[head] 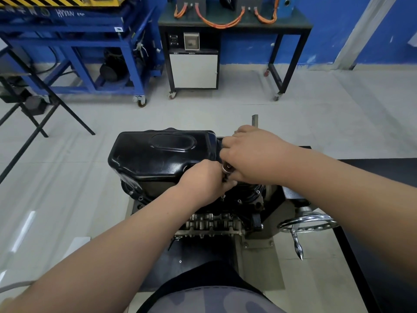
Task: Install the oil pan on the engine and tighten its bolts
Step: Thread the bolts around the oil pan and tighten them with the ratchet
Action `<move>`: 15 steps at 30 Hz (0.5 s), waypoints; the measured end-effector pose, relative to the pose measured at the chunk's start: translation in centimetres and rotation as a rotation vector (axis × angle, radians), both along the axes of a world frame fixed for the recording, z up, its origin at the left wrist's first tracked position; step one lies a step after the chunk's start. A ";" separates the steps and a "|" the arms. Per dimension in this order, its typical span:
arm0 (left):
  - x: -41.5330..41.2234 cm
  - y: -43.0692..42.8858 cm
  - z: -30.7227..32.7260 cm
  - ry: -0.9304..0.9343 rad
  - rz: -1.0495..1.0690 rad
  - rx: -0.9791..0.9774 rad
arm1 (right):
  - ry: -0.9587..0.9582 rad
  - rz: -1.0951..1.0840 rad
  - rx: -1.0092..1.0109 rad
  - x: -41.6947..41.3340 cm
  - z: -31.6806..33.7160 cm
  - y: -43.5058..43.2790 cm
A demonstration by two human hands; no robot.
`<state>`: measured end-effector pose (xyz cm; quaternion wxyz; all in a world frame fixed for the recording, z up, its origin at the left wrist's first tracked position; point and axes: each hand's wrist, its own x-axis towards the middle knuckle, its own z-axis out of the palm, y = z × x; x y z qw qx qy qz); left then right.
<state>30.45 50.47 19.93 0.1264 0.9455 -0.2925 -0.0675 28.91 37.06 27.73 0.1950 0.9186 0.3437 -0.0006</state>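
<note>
Nearest, the engine (214, 220) sits on its stand, its left side partly masked by a forearm. A chrome handwheel (309, 222) stands at the stand's right edge.

The left hand (203, 181) has its fingers curled round the dark lower shank of a socket tool (226, 167), fingertips hidden. The right hand (252, 154) has its fingers closed together over the tool's chrome head, thumb concealed. The bolt beneath cannot be made out.

The black oil pan (158, 154) is seated on top of the engine, interior not visible. Both hands are at its near right edge.

Beyond, a blue trolley (90, 41) is cut off at the top, and a black bench (293, 26) carries orange cables (222, 23)
</note>
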 end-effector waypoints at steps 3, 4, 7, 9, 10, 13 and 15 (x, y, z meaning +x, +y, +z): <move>0.0 0.3 -0.1 0.063 0.038 -0.013 | 0.027 -0.146 0.021 -0.2 -0.1 0.2; -0.1 0.3 -0.1 0.063 0.040 -0.023 | 0.046 -0.171 0.041 -0.3 -0.2 0.2; -0.3 0.2 -0.2 -0.009 0.011 -0.050 | 0.054 -0.060 0.069 0.1 -0.2 -0.1; -0.2 0.2 -0.2 -0.046 -0.011 -0.034 | 0.078 -0.004 0.071 0.4 0.1 -0.2; -0.2 0.2 -0.2 -0.043 -0.008 -0.036 | 0.071 -0.003 0.066 0.4 0.2 -0.2; 0.0 0.5 -0.3 0.011 0.038 -0.052 | -0.003 -0.135 0.080 -0.2 -0.6 0.1; 0.1 0.5 -0.3 0.042 0.048 -0.054 | 0.047 -0.274 0.126 -0.4 -0.9 0.3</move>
